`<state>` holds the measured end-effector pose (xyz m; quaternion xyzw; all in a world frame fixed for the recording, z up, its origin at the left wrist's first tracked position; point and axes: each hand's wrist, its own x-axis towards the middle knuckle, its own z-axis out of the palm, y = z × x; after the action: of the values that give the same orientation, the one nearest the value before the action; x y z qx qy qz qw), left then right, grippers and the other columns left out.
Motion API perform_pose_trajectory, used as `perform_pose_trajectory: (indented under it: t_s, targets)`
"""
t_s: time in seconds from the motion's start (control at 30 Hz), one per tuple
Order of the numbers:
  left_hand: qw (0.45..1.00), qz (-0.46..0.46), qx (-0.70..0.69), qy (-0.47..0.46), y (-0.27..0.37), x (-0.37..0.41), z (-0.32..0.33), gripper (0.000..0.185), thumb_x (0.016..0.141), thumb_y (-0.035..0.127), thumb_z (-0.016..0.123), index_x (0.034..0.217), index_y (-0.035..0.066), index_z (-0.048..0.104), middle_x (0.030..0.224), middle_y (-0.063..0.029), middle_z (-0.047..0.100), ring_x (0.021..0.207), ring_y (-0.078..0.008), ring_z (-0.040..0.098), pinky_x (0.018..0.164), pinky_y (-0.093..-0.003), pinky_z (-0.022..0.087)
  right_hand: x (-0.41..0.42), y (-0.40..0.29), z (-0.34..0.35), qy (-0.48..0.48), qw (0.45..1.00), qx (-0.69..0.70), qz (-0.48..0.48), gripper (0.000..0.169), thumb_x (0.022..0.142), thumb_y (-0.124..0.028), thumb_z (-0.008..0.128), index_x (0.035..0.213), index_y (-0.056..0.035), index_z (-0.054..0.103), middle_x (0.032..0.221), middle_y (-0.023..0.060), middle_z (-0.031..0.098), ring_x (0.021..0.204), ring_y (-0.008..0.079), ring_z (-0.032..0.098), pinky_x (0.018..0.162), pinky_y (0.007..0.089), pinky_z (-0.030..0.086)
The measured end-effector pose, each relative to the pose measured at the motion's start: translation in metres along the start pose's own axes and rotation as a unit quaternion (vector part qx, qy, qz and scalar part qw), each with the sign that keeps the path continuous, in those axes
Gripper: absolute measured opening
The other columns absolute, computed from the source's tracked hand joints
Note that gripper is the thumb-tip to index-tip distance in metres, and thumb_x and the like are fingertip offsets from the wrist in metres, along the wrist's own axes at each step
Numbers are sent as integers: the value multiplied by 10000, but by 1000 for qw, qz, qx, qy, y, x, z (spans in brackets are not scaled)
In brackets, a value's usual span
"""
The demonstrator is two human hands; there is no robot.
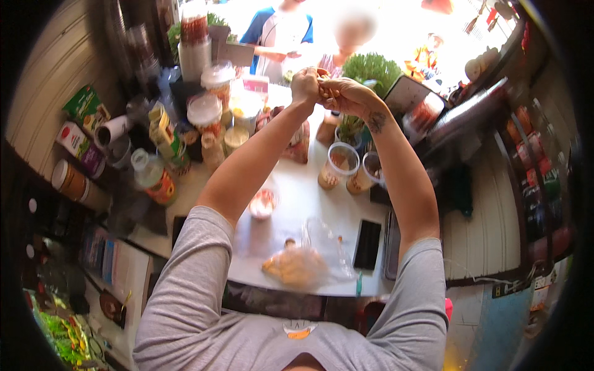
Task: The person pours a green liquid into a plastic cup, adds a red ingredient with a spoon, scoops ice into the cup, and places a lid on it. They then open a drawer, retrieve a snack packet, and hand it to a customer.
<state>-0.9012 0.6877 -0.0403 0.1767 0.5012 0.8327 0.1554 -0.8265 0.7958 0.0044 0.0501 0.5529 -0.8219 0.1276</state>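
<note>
Stretched out together over the far side of the white counter [297,208] are my left hand [304,88] and my right hand [349,95]. Their fingers are curled and meet around something small and yellowish, too unclear to name. Below the hands are a dark patterned packet [297,143] and two clear plastic cups [338,164] with brown contents. A small cup [262,204] of red and white food stands nearer me. Close to the front edge lies a clear plastic bag [297,266] with orange-yellow food inside. A black smartphone [367,245] rests at its right.
Lidded tubs [204,111], a plastic bottle [155,176], cartons [81,148] and stacked cups [195,55] crowd the left side. At the back right are a green plant [371,69] and a tilted dark-framed panel [408,95]. Two people [278,37] face the counter from beyond.
</note>
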Motion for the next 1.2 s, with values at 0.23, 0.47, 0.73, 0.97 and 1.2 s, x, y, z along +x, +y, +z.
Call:
perform_pose_trajectory:
  t_s: [0.23, 0.47, 0.73, 0.97, 1.2]
  targets:
    - [999, 20, -20, -21, -52, 139, -29, 265, 940, 186, 448, 921, 1, 637, 790, -89, 626, 682, -165, 571, 610, -291, 453, 114, -32, -56, 47, 993, -108, 19, 103, 906, -35, 579, 817, 14, 562, 710, 80, 583, 583, 123, 554, 494, 221, 457]
    - [990, 41, 134, 10, -134, 182, -38, 253, 928, 199, 507, 992, -19, 619, 869, -167, 671, 763, -248, 650, 701, -365, 503, 176, 0, -154, 45, 948, -307, 70, 95, 904, -117, 601, 935, -42, 551, 708, 43, 598, 594, 131, 585, 478, 278, 496]
    - [953, 59, 298, -13, -139, 167, -69, 243, 903, 161, 519, 974, -51, 613, 784, -185, 679, 708, -274, 694, 690, -368, 540, 190, 36, -153, 45, 772, -630, -75, 148, 887, -143, 586, 1023, -86, 568, 774, 89, 667, 650, 150, 655, 588, 339, 541]
    - [917, 46, 390, -77, -135, 180, -93, 226, 933, 171, 520, 1025, -14, 613, 880, -133, 692, 761, -199, 677, 695, -331, 516, 182, 31, -128, 120, 730, -673, -18, 270, 903, -323, 571, 1074, -120, 624, 779, 91, 694, 723, 226, 679, 701, 360, 540]
    - [921, 99, 377, -15, -127, 180, -83, 355, 776, 110, 610, 1096, -44, 598, 864, -218, 688, 842, -309, 687, 797, -377, 513, 196, 34, -143, 148, 675, -723, 18, 501, 955, -416, 452, 1415, -230, 384, 966, 148, 677, 869, 342, 652, 788, 455, 504]
